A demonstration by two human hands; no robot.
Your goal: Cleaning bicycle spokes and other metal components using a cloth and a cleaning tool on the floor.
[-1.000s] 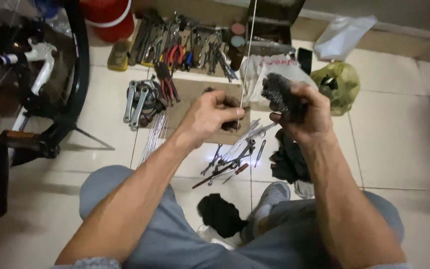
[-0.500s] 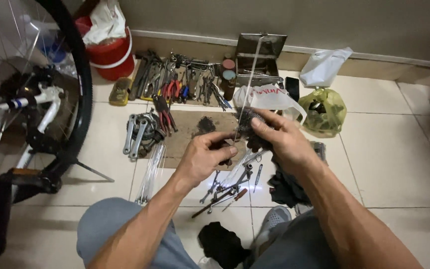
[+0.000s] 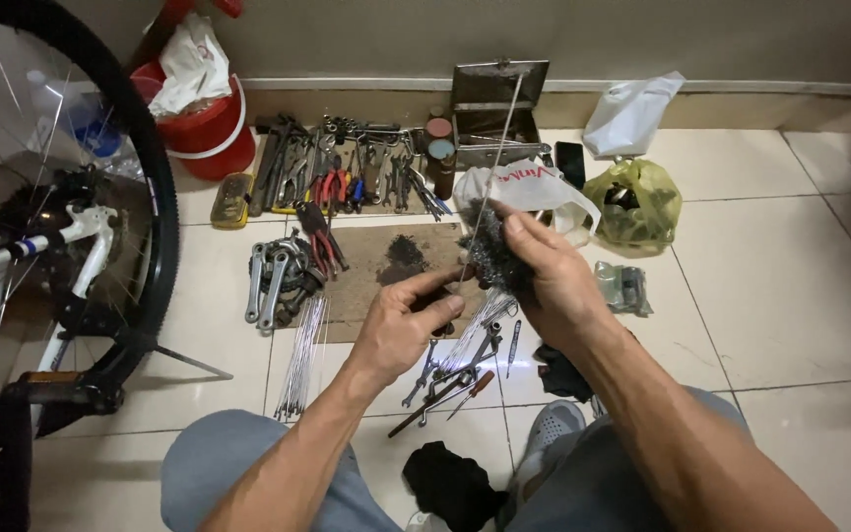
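Spoke rubbed with steel wool above the tiled floor.

Head view: the right hand was clenched around a wad of dark steel wool, through which a thin metal spoke rose towards the far wall. The left hand pinched the spoke's lower end just beside the wad. Below them, on the tiled floor, lay a brown mat, a bundle of loose spokes and crank arms; a bicycle wheel stood at the left edge.

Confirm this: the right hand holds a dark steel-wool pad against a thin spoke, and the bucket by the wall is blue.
Not quite. The head view shows the bucket is red, not blue. The right hand does hold the dark steel-wool pad against the thin spoke.
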